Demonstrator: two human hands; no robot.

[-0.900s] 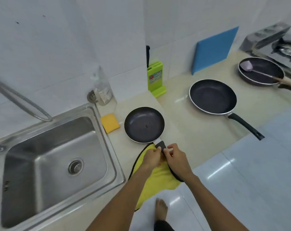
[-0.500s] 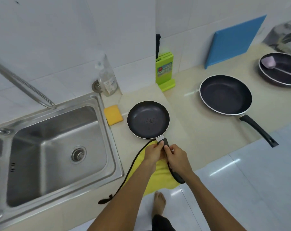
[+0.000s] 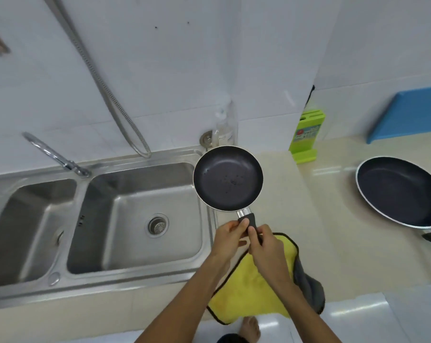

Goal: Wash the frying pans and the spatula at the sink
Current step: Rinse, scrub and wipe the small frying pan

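Note:
A small black frying pan (image 3: 228,178) with specks of residue is lifted over the right rim of the steel sink (image 3: 135,219). My left hand (image 3: 230,237) and my right hand (image 3: 267,246) both grip its black handle, just below the metal neck. A larger black frying pan (image 3: 399,191) lies on the beige counter at the right, its handle running off the frame edge. The spatula is out of view.
A yellow cloth (image 3: 256,288) hangs over the counter's front edge beneath my hands. The faucet (image 3: 53,154) and a metal hose (image 3: 105,87) stand behind the double sink. A soap bottle (image 3: 224,129), a green knife block (image 3: 307,137) and a blue cutting board (image 3: 407,115) line the wall.
Both hands have lifted the small pan off the counter and carried it left toward the sink. The view swung left, so the third pan and spatula left the frame.

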